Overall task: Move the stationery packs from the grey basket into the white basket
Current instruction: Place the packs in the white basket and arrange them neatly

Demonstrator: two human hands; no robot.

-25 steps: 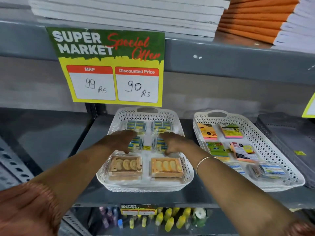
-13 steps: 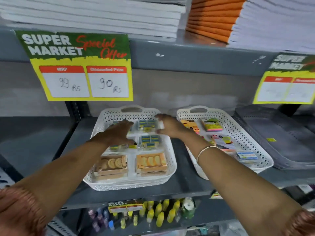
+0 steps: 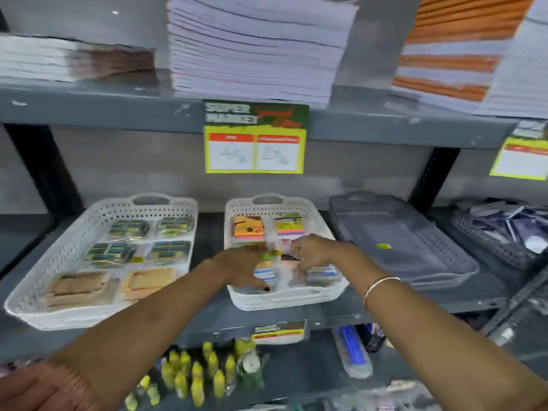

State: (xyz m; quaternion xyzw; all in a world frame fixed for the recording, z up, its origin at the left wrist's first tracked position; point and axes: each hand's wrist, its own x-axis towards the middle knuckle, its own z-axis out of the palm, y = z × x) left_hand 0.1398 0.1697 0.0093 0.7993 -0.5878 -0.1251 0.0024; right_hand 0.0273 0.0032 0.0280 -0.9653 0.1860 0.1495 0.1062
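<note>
Both hands are inside the middle white basket (image 3: pixel 284 301), which holds several stationery packs such as an orange sticky-note pack (image 3: pixel 247 228) and a pink one (image 3: pixel 289 226). My left hand (image 3: pixel 243 265) lies spread over the packs on the basket's left side. My right hand (image 3: pixel 317 252) bends its fingers down onto a pack (image 3: pixel 323 275) at the front right; blur hides whether it grips. To the right, the grey basket (image 3: pixel 415 232) shows only a bare floor with a small yellow sticker (image 3: pixel 384 246).
A second white basket (image 3: pixel 59 256) with packs sits at the left. A darker basket (image 3: pixel 474 232) with dark packs is at the far right. Notebook stacks (image 3: pixel 252 48) and a price sign (image 3: pixel 255 137) are overhead. Yellow bottles (image 3: pixel 192 375) fill the lower shelf.
Both hands left the left white basket and moved right into the middle white basket. My view swung right and up, bringing the grey basket fully into sight.
</note>
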